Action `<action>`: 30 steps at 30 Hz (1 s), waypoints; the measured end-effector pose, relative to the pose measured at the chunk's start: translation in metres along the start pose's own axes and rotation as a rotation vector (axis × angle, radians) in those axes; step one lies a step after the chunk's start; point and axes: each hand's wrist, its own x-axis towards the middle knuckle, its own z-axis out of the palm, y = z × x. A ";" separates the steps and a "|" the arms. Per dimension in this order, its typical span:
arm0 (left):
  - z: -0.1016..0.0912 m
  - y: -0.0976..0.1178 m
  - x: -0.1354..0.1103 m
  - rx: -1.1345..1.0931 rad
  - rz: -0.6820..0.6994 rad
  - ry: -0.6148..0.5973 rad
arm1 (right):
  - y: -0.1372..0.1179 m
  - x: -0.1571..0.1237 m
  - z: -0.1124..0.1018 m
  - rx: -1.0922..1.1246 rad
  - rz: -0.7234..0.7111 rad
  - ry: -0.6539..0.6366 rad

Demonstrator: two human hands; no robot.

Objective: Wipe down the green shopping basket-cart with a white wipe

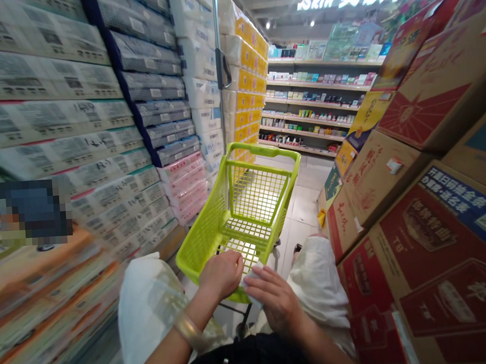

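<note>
A lime-green plastic shopping cart (201, 237) stands in front of my knees, and its grid floor shows through. My left hand (222, 274) is curled into a fist over its near rim, with a gold-coloured bracelet on that wrist. What the fist holds, if anything, is hidden. Just right of it, my right hand (272, 295) has its fingers bent over a crumpled white tissue-like piece (253, 274). The two hands are close together but apart. Whether either one touches the cart rim, I cannot tell.
Stacked packs of paper goods (100, 136) rise along the left, with yellow-and-white packs (245, 77) farther on. Cardboard cartons (391, 178) line the right side. Beyond the tiled floor (305, 192), shelves (312, 98) hold small boxed goods. A blurred patch covers something at left.
</note>
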 end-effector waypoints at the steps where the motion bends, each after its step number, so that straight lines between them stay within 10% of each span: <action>1: -0.001 -0.001 0.000 -0.001 0.004 -0.008 | 0.000 0.002 0.000 0.015 -0.035 -0.046; 30: -0.008 -0.016 -0.007 -0.045 0.056 -0.066 | 0.032 0.023 -0.007 0.039 0.068 -0.052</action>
